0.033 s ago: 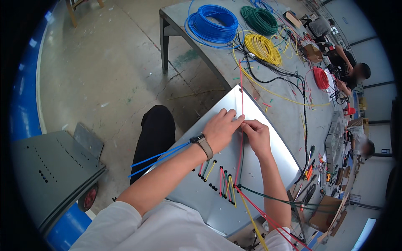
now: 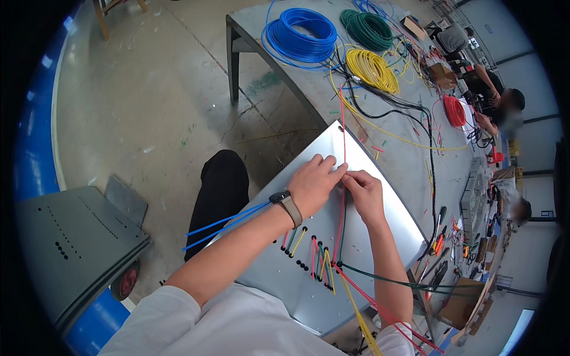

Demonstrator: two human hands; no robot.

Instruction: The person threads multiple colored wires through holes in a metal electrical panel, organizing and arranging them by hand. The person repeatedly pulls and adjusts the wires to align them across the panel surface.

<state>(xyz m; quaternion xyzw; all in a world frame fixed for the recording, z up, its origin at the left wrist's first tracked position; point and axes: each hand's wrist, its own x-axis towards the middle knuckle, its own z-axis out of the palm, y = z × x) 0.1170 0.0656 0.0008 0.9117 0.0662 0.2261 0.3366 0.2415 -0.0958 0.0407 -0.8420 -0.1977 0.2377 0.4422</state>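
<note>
As loose wire lengths fan out on either side, a person in a white shirt bends over a pale metal panel (image 2: pixel 389 219) tilted against a cluttered workbench (image 2: pixel 407 178), both bare hands meeting at a thin red wire (image 2: pixel 344 136) that runs up the panel and past its far corner. The right hand (image 2: pixel 367 196) has thumb and forefinger pinched together on the wire; the left hand (image 2: pixel 312 184), a watch (image 2: pixel 279 197) at its wrist, lies half-curled on the panel with its forefinger against the wire, though from where I stand I cannot tell whether it grips. Nearer the person's body, short red, green and yellow wires link rows of black grommets (image 2: pixel 300 263), while two blue wires (image 2: pixel 228 225) stick out to the left. On the far part of the bench sit coils of blue (image 2: pixel 282 44), green (image 2: pixel 380 43) and yellow wire (image 2: pixel 356 65), with a red coil (image 2: pixel 455 111) to the right, close to a co-worker in dark clothes (image 2: pixel 493 89). A grey metal cabinet (image 2: pixel 83 228) stands at left.
</note>
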